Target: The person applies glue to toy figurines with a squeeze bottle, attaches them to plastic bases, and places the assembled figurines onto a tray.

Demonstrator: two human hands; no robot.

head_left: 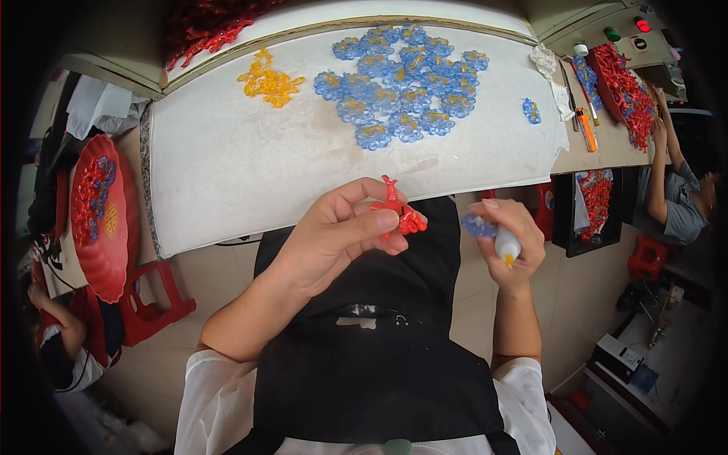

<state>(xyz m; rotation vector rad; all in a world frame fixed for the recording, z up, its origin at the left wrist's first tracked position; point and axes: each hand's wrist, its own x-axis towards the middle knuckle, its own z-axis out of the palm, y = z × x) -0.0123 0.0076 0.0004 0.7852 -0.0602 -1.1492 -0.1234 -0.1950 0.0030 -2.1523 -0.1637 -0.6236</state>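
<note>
My left hand (326, 231) is closed, pinching a small glossy red plastic ornament piece (391, 203) between thumb and fingers, just in front of the table edge. Part of that piece is hidden by the fingers. To the right, my right hand (525, 236) is wrapped round a small white squeeze bottle (506, 246) whose yellow tip points down. A translucent blue ornament piece (476, 225), slightly blurred, is also held at its fingers. Beyond my hands, many similar blue flower-like pieces (409, 87) with yellow parts lie grouped on the white table (227, 167).
Yellow pieces (271, 80) lie in a small heap at the back left. An orange cutter (585, 130) and a crumpled tissue (552, 72) are at the right. A red tray (106, 250) stands left, a red stool (155, 303) below. Other people work at both sides; one person's arm (661, 144) shows right.
</note>
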